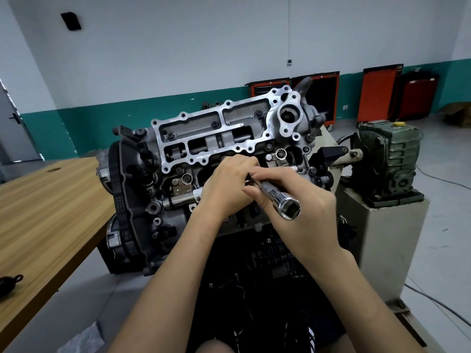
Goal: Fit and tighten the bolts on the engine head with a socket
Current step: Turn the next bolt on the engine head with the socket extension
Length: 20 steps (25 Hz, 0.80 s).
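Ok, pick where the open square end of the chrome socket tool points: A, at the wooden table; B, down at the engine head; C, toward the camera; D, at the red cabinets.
C: the socket tool, gripped in the right hand, shows its square recess face-on at its near end.

In my right hand the socket: polished chrome metal, glossy, mirror-smooth. The engine head: cast metal, dull grey, grainy; top rim machined bright and smooth. The timing belt: matt black rubber. The table: wood-grain top, smooth satin. The gearbox: green painted cast metal, rough, grimy.
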### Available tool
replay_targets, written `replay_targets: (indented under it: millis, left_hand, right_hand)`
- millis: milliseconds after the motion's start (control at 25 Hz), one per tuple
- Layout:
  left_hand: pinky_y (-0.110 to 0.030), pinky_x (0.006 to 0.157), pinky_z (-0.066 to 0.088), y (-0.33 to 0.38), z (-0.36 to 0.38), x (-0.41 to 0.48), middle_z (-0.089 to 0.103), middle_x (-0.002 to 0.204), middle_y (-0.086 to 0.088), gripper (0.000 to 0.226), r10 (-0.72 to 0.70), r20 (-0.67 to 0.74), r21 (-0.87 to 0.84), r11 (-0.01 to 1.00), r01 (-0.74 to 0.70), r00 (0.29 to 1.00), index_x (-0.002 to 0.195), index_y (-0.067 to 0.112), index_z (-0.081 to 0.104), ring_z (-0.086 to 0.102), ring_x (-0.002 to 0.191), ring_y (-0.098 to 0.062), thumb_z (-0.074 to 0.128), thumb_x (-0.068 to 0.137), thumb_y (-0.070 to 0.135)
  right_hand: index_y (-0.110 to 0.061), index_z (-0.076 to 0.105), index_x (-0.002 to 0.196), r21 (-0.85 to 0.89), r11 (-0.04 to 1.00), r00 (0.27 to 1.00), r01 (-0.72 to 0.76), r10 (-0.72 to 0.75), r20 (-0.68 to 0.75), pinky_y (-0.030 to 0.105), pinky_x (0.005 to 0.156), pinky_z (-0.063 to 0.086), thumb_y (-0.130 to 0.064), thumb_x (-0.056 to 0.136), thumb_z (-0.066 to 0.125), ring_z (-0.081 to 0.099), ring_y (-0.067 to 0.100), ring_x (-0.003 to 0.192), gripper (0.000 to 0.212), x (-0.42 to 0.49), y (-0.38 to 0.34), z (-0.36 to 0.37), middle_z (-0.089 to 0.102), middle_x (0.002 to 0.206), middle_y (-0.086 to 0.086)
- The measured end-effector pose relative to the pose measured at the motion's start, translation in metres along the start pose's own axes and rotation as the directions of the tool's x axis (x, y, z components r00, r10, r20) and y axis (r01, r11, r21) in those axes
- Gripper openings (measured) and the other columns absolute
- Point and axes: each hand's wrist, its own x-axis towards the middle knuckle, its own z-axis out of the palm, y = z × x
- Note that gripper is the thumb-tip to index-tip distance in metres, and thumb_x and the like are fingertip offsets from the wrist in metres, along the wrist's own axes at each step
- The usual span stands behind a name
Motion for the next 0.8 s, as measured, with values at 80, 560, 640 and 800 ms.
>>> replay_targets:
  millis: [80, 560, 640, 800]
  left_hand:
    - [-0.024, 0.071, 0.037, 0.0003, -0.0014, -0.0004, 0.049, 0.088, 0.012, 0.013, -0.023, 0.008, -0.017, 1.0, 0.023, 1.0, 0.089, 0.02, 0.054, 0.044, 0.09, -0.013, 0.047, 0.078, 0.022]
    - [-0.004, 0.073, 0.025, 0.0003, -0.0002, -0.0013, 0.056, 0.09, 0.007, 0.009, 0.009, -0.072, -0.032, 0.999, -0.011, 0.997, 0.089, 0.014, 0.058, 0.034, 0.083, -0.003, 0.053, 0.081, 0.017]
    - [-0.014, 0.069, 0.026, -0.0002, 0.0003, 0.0003, 0.057, 0.091, 0.003, 0.009, 0.014, -0.037, 0.011, 1.0, -0.013, 0.999, 0.089, 0.014, 0.057, 0.041, 0.088, -0.01, 0.055, 0.081, 0.018]
    - [-0.015, 0.068, 0.025, 0.0, 0.0007, -0.0001, 0.049, 0.085, 0.009, 0.004, 0.017, -0.03, 0.006, 1.0, -0.017, 0.999, 0.083, 0.016, 0.051, 0.04, 0.087, -0.011, 0.053, 0.08, 0.017]
  right_hand:
    - [0.006, 0.065, 0.11, 0.042, 0.999, 0.996, 0.02, -0.023, 0.085, 0.029, 0.089, 0.053, 0.013, 0.083, 0.067, 0.067, 0.018, 0.101, 0.028, -0.0032, -0.0022, 0.0039, 0.069, 0.109, 0.011]
    - [0.004, 0.068, 0.106, -0.005, 1.0, 0.998, 0.001, 0.0, 0.059, 0.013, 0.088, 0.049, 0.005, 0.084, 0.066, 0.064, 0.01, 0.096, 0.021, 0.0013, 0.0001, -0.0003, 0.07, 0.103, 0.005]
    - [0.0, 0.071, 0.099, -0.022, 0.999, 1.0, -0.025, 0.025, -0.005, 0.019, 0.073, 0.053, -0.002, 0.079, 0.076, 0.067, 0.015, 0.079, 0.021, 0.0034, 0.0016, -0.0018, 0.074, 0.089, 0.007]
    - [0.001, 0.07, 0.101, 0.021, 0.999, 0.999, -0.042, 0.042, -0.002, 0.023, 0.078, 0.054, -0.012, 0.086, 0.069, 0.068, 0.015, 0.086, 0.02, 0.0017, -0.0007, -0.0004, 0.072, 0.096, 0.006]
